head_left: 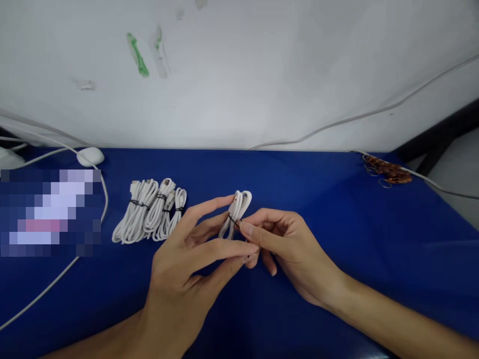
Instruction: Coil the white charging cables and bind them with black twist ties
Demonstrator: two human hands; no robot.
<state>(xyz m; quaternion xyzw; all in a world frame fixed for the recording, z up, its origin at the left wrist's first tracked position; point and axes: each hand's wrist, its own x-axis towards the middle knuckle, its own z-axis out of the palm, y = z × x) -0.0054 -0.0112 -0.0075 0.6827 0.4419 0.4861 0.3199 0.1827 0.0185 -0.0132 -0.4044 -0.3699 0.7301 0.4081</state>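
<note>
A coiled white cable (239, 205) with a black tie round its middle is held above the blue table. My left hand (194, 254) has its fingers around the coil from the left, closed on it. From the right, my right hand (284, 237) pinches the black twist tie (235, 223) between thumb and forefinger, close to the left fingertips. The lower part of the coil is hidden behind the left fingers. Several tied bundles of white cable (145, 212) lie side by side on the table, left of my hands.
The blue table (337, 199) meets a white wall (239, 75) marked with green smears. A white mouse (90, 156) and loose cords lie at the left, beside a blurred-out patch. A brown clump with wire rings (389, 169) is at the back right.
</note>
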